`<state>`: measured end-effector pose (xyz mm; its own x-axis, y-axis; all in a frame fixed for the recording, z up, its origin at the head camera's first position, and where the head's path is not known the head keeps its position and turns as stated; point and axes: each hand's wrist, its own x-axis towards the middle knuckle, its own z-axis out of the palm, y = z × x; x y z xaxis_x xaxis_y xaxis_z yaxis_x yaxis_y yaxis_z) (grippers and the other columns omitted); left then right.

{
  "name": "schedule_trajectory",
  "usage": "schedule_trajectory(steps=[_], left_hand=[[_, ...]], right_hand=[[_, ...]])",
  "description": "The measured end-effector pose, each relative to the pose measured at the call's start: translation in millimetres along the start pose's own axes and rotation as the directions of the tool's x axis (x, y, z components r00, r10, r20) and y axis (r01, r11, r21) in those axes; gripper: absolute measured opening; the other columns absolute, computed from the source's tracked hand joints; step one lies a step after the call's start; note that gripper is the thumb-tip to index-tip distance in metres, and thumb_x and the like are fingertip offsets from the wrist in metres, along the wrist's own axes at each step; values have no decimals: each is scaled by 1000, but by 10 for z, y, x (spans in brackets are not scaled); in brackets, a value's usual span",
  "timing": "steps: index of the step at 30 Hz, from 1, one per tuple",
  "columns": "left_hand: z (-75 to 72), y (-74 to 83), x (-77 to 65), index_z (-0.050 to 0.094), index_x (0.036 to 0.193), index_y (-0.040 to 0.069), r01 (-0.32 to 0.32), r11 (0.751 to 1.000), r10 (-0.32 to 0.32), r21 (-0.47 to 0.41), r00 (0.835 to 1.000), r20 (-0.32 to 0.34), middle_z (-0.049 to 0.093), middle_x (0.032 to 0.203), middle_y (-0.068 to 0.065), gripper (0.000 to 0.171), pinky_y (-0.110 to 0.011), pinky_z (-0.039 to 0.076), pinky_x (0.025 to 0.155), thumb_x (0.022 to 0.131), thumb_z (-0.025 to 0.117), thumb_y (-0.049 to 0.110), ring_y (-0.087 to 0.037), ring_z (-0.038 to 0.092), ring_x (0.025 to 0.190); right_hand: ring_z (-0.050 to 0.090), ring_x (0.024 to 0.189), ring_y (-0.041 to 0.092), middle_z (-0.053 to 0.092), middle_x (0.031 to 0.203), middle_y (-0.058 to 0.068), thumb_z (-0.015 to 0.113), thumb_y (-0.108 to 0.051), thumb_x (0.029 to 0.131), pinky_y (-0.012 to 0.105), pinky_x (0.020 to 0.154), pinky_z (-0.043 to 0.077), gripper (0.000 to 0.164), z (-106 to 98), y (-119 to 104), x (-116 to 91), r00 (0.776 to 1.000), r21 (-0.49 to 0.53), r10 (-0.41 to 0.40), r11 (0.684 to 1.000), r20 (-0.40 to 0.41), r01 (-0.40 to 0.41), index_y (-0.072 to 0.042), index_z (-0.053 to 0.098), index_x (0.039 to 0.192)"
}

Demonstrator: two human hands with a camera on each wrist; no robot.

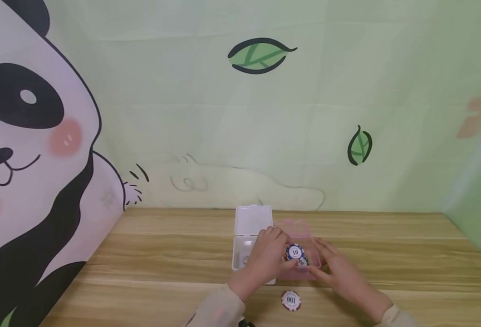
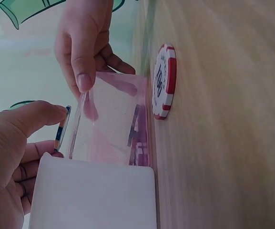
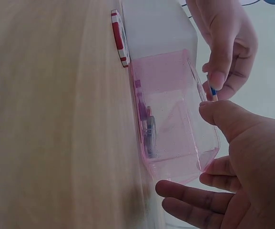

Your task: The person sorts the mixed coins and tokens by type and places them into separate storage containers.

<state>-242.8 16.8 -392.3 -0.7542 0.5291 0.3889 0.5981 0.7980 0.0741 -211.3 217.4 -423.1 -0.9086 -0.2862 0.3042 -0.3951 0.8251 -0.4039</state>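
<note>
My left hand (image 1: 266, 258) pinches a blue-and-white poker chip (image 1: 295, 251) marked 10 between thumb and fingers. It holds the chip above an open, clear pink plastic box (image 3: 163, 71). Inside that box, a few other chips (image 3: 150, 132) lie at the bottom, seen blurred through the wall. On the box's right side, my right hand (image 1: 340, 273) grips it, thumb at the rim and fingers along the outside. To the left stands a white plastic box (image 1: 236, 261), partly hidden by my left hand.
The white box's lid (image 1: 253, 220) is swung back toward the wall. A red-and-white chip (image 1: 291, 300) marked 100 lies on the wooden table (image 1: 163, 254) in front of the pink box. A printed green backdrop (image 1: 208, 113) rises behind the table.
</note>
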Motion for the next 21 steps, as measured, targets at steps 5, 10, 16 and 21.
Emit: schedule_trajectory(steps=[5, 10, 16, 21], left_hand=[[2, -16, 10, 64, 97, 15, -10, 1000, 10, 2, 1000, 0, 60, 96, 5, 37, -24, 39, 79, 78, 74, 45, -12, 52, 93], [-16, -33, 12, 64, 101, 15, -5, 1000, 5, -20, 1000, 0, 61, 99, 5, 34, -25, 40, 81, 80, 73, 40, -12, 53, 95], [-33, -40, 7, 65, 100, 16, -18, 999, 18, -26, 999, -29, 62, 98, 5, 31, -24, 40, 81, 80, 73, 38, -12, 53, 94], [-46, -38, -13, 64, 101, 16, -19, 999, 19, -40, 1000, -22, 61, 99, 5, 31, -24, 40, 81, 81, 72, 37, -12, 53, 94]], right_hand=[[66, 90, 21, 43, 145, 24, 68, -35, 87, 49, 94, 51, 71, 8, -21, 9, 1000, 7, 1, 1000, 1, -1, 4, 43, 140], [66, 93, 24, 44, 145, 25, 69, -35, 87, 49, 94, 51, 71, 2, -37, 11, 1000, 14, -5, 1000, 3, 5, 4, 42, 140], [61, 112, 37, 42, 146, 25, 68, -36, 87, 52, 96, 48, 73, -4, -29, 1, 1000, 33, -4, 999, 9, 4, 4, 41, 141], [62, 108, 35, 42, 146, 25, 68, -36, 87, 51, 96, 49, 73, -3, -15, -2, 1000, 36, -5, 999, 11, 5, 4, 40, 142]])
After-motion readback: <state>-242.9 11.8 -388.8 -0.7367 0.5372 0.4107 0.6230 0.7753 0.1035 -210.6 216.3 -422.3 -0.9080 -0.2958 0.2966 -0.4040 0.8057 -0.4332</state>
